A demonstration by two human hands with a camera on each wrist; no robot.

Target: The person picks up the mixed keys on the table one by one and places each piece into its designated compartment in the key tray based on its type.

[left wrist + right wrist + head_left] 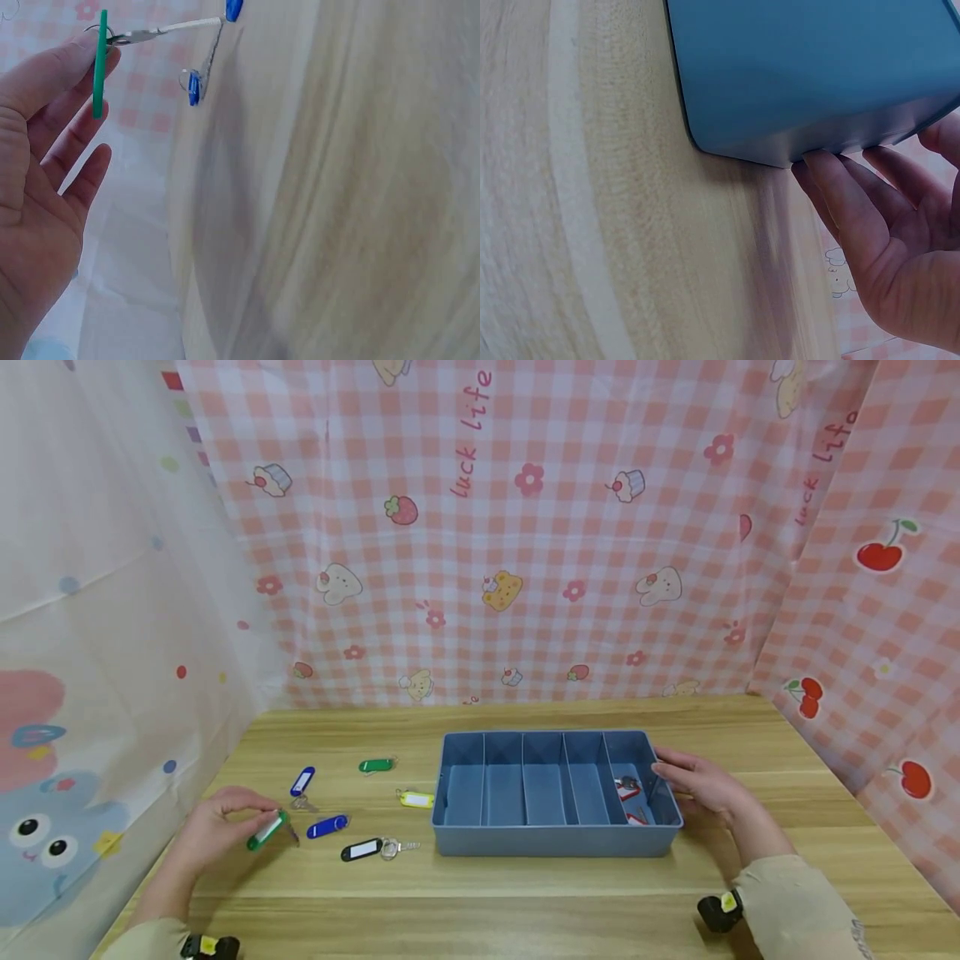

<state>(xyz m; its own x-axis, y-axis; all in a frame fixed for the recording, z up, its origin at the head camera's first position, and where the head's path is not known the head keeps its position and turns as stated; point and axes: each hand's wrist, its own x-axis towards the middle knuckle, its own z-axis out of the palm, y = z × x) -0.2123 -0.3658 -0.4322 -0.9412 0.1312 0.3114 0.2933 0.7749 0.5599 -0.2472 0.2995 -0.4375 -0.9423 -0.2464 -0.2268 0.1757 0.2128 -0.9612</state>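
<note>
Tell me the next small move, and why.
I'd probably carry the green tag in the left hand over to the tray: the tag's already pinched, red tags lie in the tray's rightmost compartment, and the right hand touches that end.

The head camera is looking forward and down from above the near side of the worktop (525, 906), taking in its far edge and both far corners — the widest view. Close in, the left wrist camera (210, 947) is looking, turned sideways, past the left hand (213, 827), sharing that hand and its green tag (267, 832) with the head view. The right wrist camera (720, 912), low and near, is facing the far edge — sharing the right hand (701, 785) and the right end of the tray (558, 842)
</note>
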